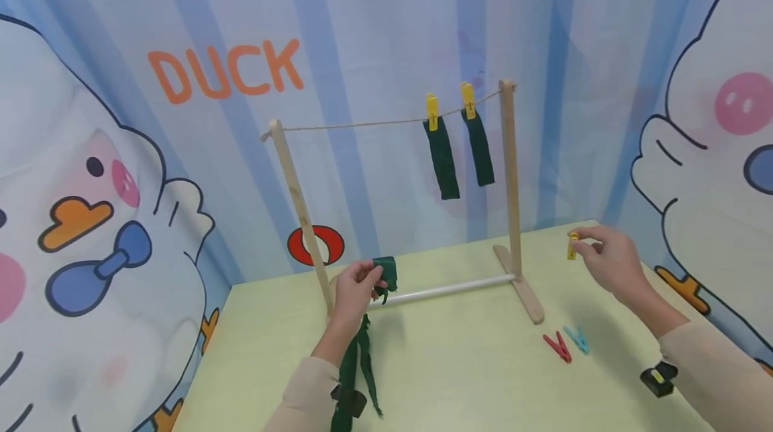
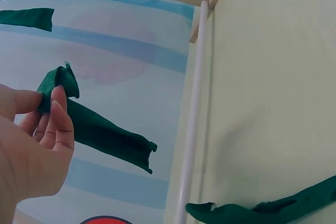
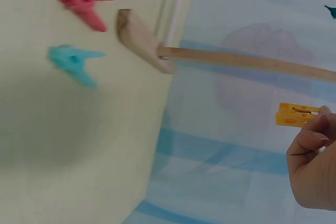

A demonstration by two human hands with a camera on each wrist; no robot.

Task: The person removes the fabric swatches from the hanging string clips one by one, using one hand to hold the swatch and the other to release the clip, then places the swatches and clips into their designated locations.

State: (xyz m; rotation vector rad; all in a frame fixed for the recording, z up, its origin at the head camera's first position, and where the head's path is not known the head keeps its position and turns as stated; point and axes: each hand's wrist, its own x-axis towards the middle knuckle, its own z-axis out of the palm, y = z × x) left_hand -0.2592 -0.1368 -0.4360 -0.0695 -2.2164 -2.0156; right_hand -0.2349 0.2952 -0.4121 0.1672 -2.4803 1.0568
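My left hand (image 1: 355, 291) pinches a dark green cloth strip (image 2: 105, 132) between thumb and fingers, in front of the rack's left post; the strip's end hangs free in the left wrist view. My right hand (image 1: 610, 264) pinches a yellow clothespin (image 1: 572, 246) in the air, right of the rack. Two green strips (image 1: 442, 160) hang from the string (image 1: 356, 125) near the right post, each under a yellow clothespin (image 1: 431, 112). More green strips (image 1: 345, 378) lie on the table below my left forearm, which partly hides them.
The wooden rack has a right post (image 1: 510, 184), a foot (image 1: 521, 284) and a white crossbar (image 1: 449, 290). A red clothespin (image 1: 558, 347) and a blue clothespin (image 1: 577, 339) lie on the yellow table (image 1: 459, 378). Behind hangs a striped curtain (image 1: 386, 29) with duck prints.
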